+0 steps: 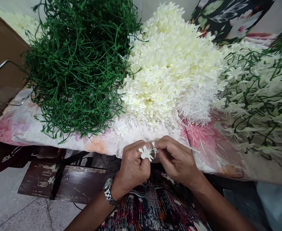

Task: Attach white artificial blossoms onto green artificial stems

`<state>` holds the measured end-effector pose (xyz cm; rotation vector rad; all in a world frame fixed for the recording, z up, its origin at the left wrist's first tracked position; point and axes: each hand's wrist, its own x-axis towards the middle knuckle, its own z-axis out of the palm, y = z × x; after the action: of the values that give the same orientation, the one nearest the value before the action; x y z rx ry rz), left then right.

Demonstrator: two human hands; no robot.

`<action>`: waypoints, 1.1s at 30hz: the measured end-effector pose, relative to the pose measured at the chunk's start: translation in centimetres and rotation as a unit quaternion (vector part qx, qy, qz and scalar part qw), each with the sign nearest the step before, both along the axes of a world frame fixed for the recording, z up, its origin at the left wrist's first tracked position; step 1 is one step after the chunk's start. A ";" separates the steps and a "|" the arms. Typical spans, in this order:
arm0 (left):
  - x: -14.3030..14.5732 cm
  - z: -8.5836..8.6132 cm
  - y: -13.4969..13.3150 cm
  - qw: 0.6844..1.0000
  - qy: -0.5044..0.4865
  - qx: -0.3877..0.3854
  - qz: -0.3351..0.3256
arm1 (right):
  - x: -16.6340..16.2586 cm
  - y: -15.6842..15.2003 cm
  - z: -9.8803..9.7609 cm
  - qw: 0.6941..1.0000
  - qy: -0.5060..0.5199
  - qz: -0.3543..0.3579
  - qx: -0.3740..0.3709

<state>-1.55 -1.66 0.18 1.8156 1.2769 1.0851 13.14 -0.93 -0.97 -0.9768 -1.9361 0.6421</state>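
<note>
My left hand (135,163) is closed at the front edge of the cloth-covered table, with a white artificial flower (146,152) poking out between thumb and forefinger. Close beside it, my right hand (175,160) pinches a second small white flower (154,148) with thumb and fingertips. The two flowers are very near each other; whether they touch I cannot tell. Whatever lies inside my left fist is hidden. Just beyond both hands rises a heap of loose cream-white blossoms (169,67), with a bunch of thin white stamens (196,104) at its right front.
A big tangle of green plastic stems (80,64) covers the left of the floral cloth (95,144). White flowers on green stems (261,102) lie at the right. A cardboard box (4,48) stands far left, beside a bent metal wire frame (4,65). A wooden board (80,181) is below.
</note>
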 end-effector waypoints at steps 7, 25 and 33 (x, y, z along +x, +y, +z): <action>-1.3 0.0 0.2 0.918 -0.313 -0.243 0.019 | 0.8 -0.2 1.4 0.998 0.044 -0.042 0.009; -0.9 -0.4 -0.8 0.927 -0.287 -0.240 -0.001 | -0.2 0.0 3.2 0.998 -0.029 0.018 0.051; -0.4 2.2 0.5 0.959 -0.148 -0.238 -0.042 | 0.6 0.5 3.0 0.998 -0.034 0.015 0.049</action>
<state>-1.94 -1.19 2.38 1.2820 1.1472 0.8697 13.75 -0.43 2.01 -0.9206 -2.0258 0.5326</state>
